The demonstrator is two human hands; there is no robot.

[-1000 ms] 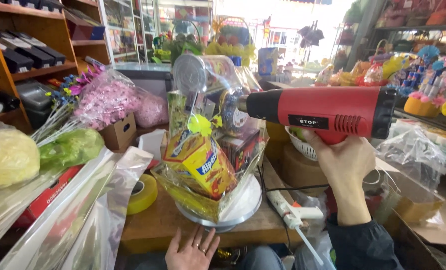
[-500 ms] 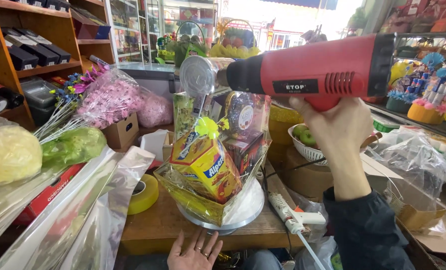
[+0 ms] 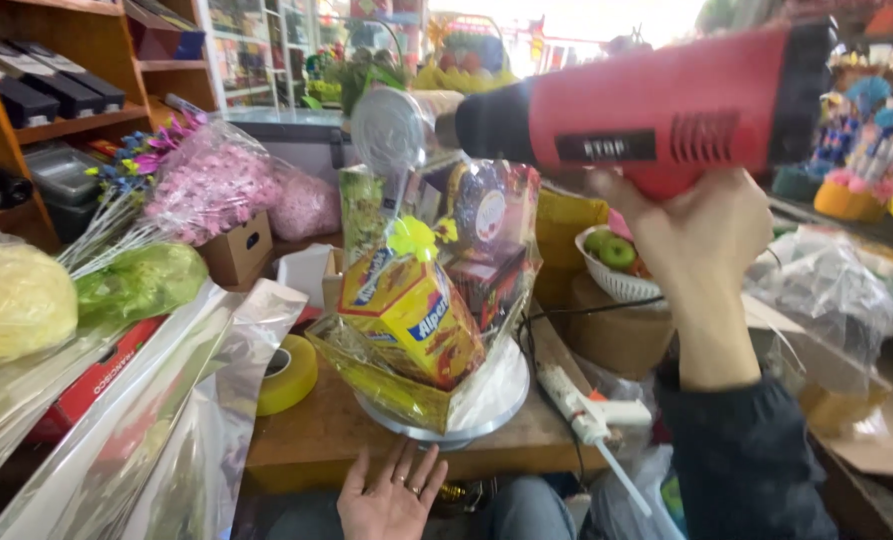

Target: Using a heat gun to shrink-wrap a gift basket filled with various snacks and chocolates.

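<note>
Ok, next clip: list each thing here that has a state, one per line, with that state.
right hand: gripping the red heat gun
red heat gun: raised, nozzle by the wrap's top
gift basket: wrapped in clear film, on a round stand
left hand: open, palm up, empty
glue gun: lying on the table

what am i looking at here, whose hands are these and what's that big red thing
This is one picture from a camera worn on a person's head, looking down at their own two bare hands; there is no machine. The right hand is raised and has its grip around the handle of a red heat gun, whose dark nozzle points left at a gift basket wrapped in clear film. The basket, packed with snack boxes, stands on a round silver turntable on a wooden counter. The left hand is low at the counter's near edge, open, palm up, holding nothing. Also on the counter: a roll of yellow tape and a white glue gun.
</note>
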